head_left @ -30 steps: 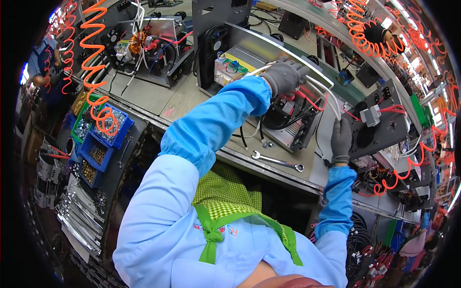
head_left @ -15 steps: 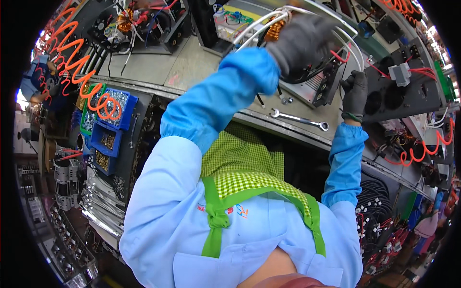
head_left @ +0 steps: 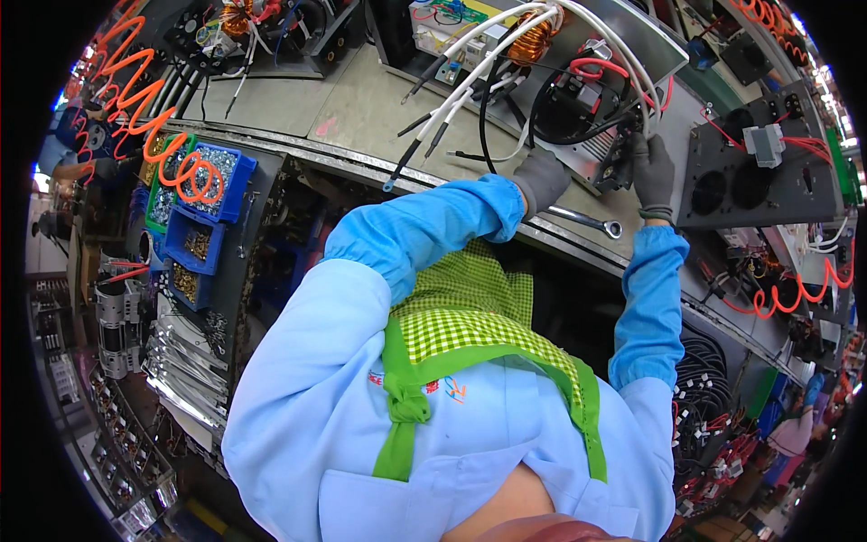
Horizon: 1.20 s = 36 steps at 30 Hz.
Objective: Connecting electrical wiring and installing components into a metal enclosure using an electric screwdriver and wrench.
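Observation:
My right hand (head_left: 652,172), in a dark grey glove, is closed round white cables (head_left: 623,41) at the right side of a metal chassis (head_left: 591,163). These cables arch over the chassis to a copper-wound coil (head_left: 531,45). Their dark-sleeved ends hang out to the left, one tipped with a ring lug (head_left: 389,185). My left hand (head_left: 544,179), gloved the same way, is down at the bench edge, its fingers curled. What it holds, if anything, is hidden. Beside it lies a combination wrench (head_left: 587,220), partly covered by the hand. A black fan (head_left: 578,108) sits within the chassis.
Blue bins (head_left: 196,239) of small fasteners stand at the left, near an orange coiled hose (head_left: 149,108). A dark panel with a grey connector (head_left: 766,144) lies to the right. Another wired unit (head_left: 271,36) stands at the far left of the bench (head_left: 352,117).
My left hand has come down from above the coil to the bench edge, where nuts lay beside the wrench. The white cable ends now hang to the left. My right hand has barely moved.

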Motion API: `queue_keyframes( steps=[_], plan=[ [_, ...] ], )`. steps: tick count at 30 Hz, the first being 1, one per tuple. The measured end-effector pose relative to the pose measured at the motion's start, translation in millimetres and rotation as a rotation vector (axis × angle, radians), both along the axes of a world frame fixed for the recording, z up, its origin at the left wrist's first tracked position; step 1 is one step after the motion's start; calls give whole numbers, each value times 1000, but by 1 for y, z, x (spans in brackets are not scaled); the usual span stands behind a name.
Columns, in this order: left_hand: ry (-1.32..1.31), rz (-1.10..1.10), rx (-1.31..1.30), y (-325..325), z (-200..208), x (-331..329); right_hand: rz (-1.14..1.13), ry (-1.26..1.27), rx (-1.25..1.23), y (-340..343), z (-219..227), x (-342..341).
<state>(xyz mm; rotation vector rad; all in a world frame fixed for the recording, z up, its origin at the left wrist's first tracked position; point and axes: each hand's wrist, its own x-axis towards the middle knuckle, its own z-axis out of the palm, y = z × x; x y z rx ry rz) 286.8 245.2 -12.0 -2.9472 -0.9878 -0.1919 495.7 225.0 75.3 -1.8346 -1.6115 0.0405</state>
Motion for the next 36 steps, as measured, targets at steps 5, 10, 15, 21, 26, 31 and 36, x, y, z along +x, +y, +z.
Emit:
queue_keyframes(
  steps=[5,10,15,21,26,31,36],
  plan=[
    [-182,-152,-75,4,19,-9,59,-39,50,19,-30,14],
    [-747,-59,-396,-1,30,25,108,12,63,22,-27,12],
    [-850,34,-533,19,5,67,96,8,28,22,-28,11],
    [-1009,317,-1021,47,-15,100,91,5,63,19,-25,8],
    [-971,390,-1041,51,-21,109,112,91,21,18,-19,6],
    [-869,509,-868,57,-31,115,102,33,53,19,-22,7],
    [-968,481,-875,54,-31,117,140,48,2,18,-26,16]
  ],
)
